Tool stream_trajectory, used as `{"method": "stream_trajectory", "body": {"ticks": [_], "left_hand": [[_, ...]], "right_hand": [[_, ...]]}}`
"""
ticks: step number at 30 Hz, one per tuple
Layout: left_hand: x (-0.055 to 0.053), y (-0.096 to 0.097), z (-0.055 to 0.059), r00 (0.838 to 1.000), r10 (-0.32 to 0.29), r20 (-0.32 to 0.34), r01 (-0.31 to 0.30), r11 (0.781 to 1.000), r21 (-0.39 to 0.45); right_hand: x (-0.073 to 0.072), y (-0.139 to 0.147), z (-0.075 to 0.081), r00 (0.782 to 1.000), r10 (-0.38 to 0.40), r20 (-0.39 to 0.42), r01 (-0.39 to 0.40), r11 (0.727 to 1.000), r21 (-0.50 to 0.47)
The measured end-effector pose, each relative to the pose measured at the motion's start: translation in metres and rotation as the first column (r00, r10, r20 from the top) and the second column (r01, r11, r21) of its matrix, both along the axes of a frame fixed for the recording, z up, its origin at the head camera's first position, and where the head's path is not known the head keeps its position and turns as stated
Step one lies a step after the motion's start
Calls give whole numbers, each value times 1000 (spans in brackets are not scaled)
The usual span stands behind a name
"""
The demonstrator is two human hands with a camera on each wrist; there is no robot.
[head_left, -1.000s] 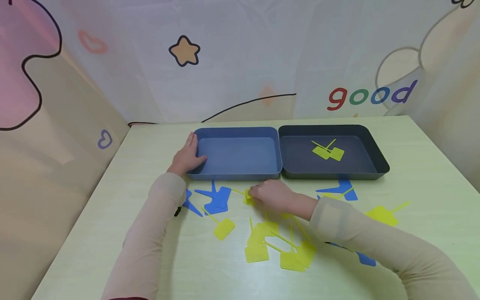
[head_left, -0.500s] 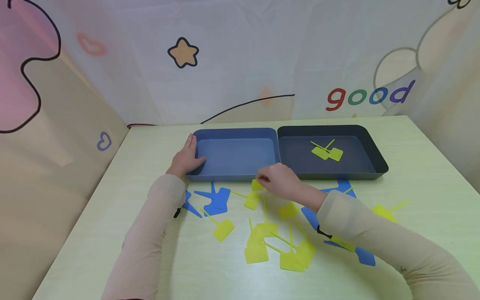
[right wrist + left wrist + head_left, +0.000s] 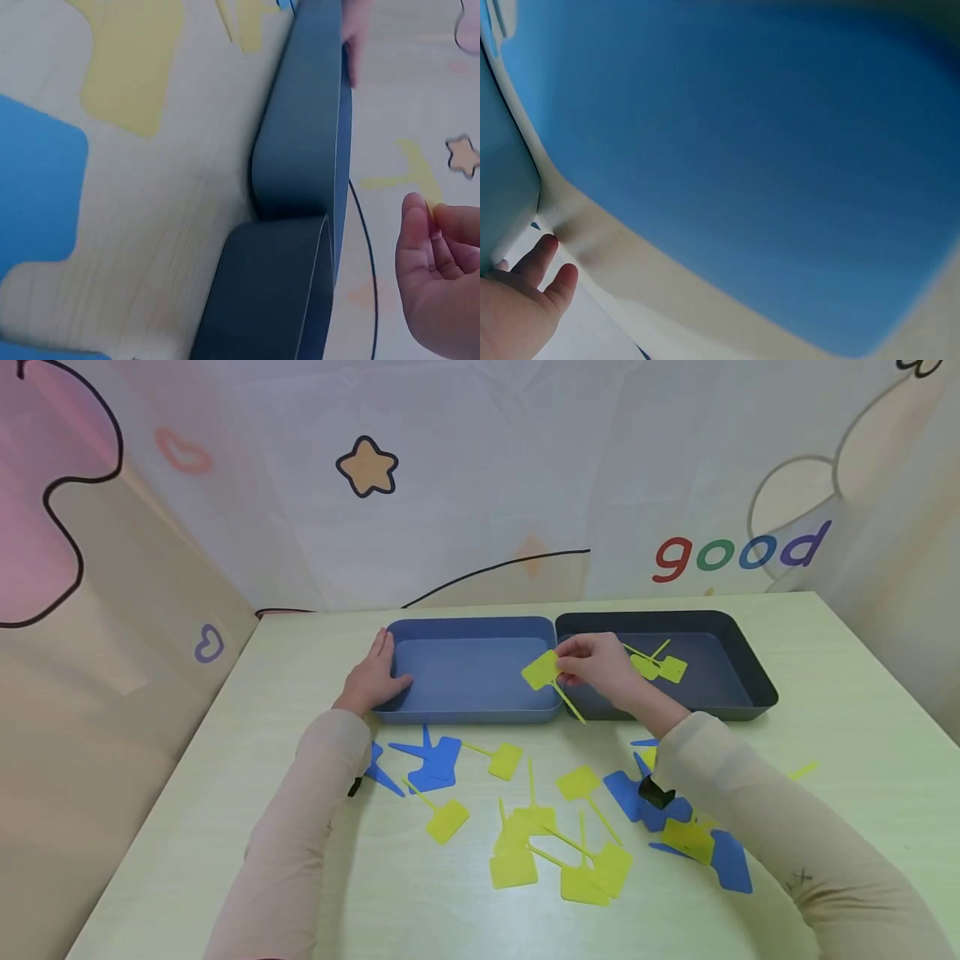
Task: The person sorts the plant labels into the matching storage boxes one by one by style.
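My right hand (image 3: 600,667) pinches a yellow plant label (image 3: 542,670) by its flat head, above where the two trays meet. Its thin stem hangs down to the right. In the right wrist view, thumb and fingertips meet on the label (image 3: 416,169), whose outline is blurred. My left hand (image 3: 371,679) rests on the left edge of the blue tray (image 3: 468,716), fingers straight along the rim and thumb over the inside. Two yellow labels (image 3: 672,669) lie crossed in the dark tray (image 3: 738,672).
Several yellow labels (image 3: 513,867) lie spread on the table before the trays, some overlapping. Blue labels (image 3: 437,764) lie at the left, and more blue labels (image 3: 731,860) at the right, near my right sleeve (image 3: 780,827). A printed curtain (image 3: 480,485) hangs behind the table.
My right hand has lifted a yellow label off the table in front of the trays and moved up and right with it. The left hand has stayed at the blue tray.
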State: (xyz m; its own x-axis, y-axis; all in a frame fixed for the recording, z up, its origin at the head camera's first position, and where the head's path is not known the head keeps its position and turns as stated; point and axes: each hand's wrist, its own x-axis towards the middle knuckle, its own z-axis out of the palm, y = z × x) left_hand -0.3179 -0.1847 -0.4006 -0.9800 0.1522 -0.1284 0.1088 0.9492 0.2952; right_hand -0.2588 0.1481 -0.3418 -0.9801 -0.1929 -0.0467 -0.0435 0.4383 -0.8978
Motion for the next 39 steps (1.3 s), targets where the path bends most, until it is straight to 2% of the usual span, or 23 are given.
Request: {"method": "stream_trajectory", "body": {"ticks": [3, 6, 11, 15, 19, 25, 28, 35, 37, 39], "left_hand": [[1, 0, 1, 1000, 0, -2, 0, 1000, 3], [0, 0, 0, 1000, 4, -2, -4, 1000, 4], [-1, 0, -1, 1000, 8, 1, -8, 1000, 2], [0, 1, 0, 1000, 10, 0, -10, 1000, 5], [1, 1, 1, 1000, 11, 1, -11, 1000, 8], [1, 0, 2, 1000, 7, -1, -7, 1000, 7], [0, 0, 2, 1000, 6, -2, -6, 1000, 8], [1, 0, 2, 1000, 4, 1, -4, 1000, 9], [1, 0, 2, 1000, 2, 3, -2, 1000, 11], [2, 1, 2, 1000, 0, 3, -1, 1000, 14]], "right_hand": [[-9, 10, 0, 992, -79, 96, 90, 989, -115], [-16, 21, -1, 972, -144, 188, 186, 955, -230], [-25, 37, -1, 915, -230, 332, 359, 840, -408], [-30, 51, -6, 855, -309, 417, 482, 769, -419], [-36, 65, -18, 801, -392, 452, 573, 719, -393], [-37, 80, -28, 748, -452, 486, 651, 644, -402], [-37, 85, -32, 736, -457, 499, 666, 621, -413], [-36, 87, -39, 707, -508, 491, 701, 592, -398], [-36, 86, -41, 702, -530, 477, 705, 613, -357], [-37, 86, -42, 701, -554, 450, 701, 650, -292]]}}
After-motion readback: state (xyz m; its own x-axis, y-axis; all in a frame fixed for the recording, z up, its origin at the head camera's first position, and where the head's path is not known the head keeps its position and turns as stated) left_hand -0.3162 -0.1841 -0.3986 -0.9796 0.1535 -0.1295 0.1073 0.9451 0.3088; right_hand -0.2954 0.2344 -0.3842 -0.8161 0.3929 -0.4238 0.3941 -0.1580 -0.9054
